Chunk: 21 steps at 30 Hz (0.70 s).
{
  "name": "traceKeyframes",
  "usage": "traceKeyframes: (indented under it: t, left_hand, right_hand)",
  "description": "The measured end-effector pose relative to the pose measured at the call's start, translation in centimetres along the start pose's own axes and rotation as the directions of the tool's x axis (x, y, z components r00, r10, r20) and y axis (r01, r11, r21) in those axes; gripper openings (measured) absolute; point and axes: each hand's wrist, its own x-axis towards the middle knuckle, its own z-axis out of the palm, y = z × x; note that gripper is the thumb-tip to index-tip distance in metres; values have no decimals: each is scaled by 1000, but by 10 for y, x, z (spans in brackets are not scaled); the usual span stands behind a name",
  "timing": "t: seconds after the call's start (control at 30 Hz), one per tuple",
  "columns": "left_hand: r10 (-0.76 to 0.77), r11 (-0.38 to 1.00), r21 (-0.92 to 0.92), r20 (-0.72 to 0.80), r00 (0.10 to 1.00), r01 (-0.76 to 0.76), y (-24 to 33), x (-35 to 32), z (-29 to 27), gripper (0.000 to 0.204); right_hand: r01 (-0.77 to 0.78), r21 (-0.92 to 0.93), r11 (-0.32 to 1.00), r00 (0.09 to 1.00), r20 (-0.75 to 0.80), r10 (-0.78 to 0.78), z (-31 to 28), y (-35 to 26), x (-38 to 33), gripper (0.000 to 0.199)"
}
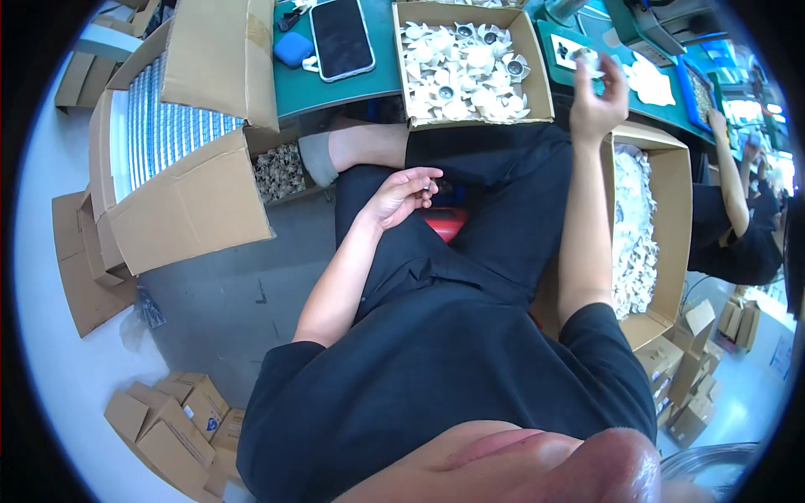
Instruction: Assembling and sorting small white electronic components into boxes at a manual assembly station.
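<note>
Head view. The person sits with both forearms entering from the lower edge. The left hand (402,194) rests on the lap in dark trousers, near the picture's centre, fingers curled loosely inward; a small dark part (433,189) sits at the fingertips, pinched lightly between thumb and forefinger, though its shape is too small to tell. The right hand (597,99) is raised toward 1 o'clock, above the edge of the green table (335,94), its fingers closed round a small pale piece (584,57) held at the fingertips.

The open cardboard box of white fan-like parts (465,65) stands on the table at 12 o'clock, between the two hands and beyond both of them. From the left grip it lies up and slightly right, toward 1 o'clock; from the right grip it lies toward 9 o'clock, just beside. The right hand is the nearer of the two. A second, larger carton of white pieces (637,226) stands at 3 o'clock, just beside the right forearm, its long axis running 12 to 6.

On the table at 11 o'clock lie a dark phone (341,38) and a blue case (293,49). A big carton of pale blue rows (168,126) stands at 10 o'clock. Another person's arm (731,180) shows at the right rim.
</note>
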Motion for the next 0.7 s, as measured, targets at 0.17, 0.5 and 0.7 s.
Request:
traceKeyframes:
  t: [0.17,0.5,0.7]
  left_hand:
    - [290,882,380,33,957,-280,26,-22,32,45]
    - [311,607,694,242,919,-388,126,-50,119,81]
    - [296,670,637,239,925,-380,108,-39,122,67]
  right_hand:
    - [175,100,979,938,284,-197,-5,-72,-12,33]
    - [222,383,897,513,736,-442,-6,-165,-87,33]
    - [31,384,923,621,716,-319,-8,-145,-93,27]
